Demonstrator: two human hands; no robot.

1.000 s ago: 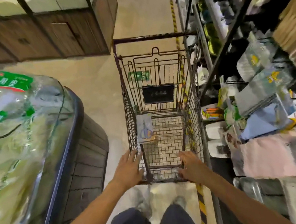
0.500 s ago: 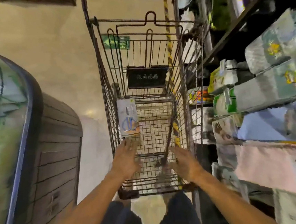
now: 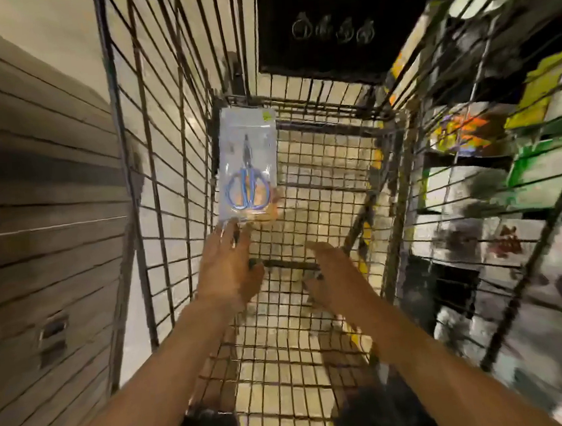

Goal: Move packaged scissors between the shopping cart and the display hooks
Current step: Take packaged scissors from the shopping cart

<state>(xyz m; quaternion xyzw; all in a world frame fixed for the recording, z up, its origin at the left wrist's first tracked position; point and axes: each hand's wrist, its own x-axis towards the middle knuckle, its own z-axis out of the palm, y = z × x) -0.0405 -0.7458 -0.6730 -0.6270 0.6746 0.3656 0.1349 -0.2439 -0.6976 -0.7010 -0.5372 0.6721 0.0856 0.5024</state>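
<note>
Packaged scissors [image 3: 247,168] were seen flat on the shopping cart [image 3: 164,155] floor, frame centre. Left hand [image 3: 227,269], fingers spread, touched the pack's lower edge; right hand [image 3: 335,276] was relaxed, holding nothing.

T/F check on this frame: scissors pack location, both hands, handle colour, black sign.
1. The clear-packaged scissors lie inside the brown wire shopping cart. True.
2. The scissors' handles are red. False: they are blue.
3. The left hand reaches toward the pack with straight fingers, near its lower edge. True.
4. The right hand holds a second pack. False: it holds nothing.
5. The black sign hangs at the cart's far end. True.
</note>
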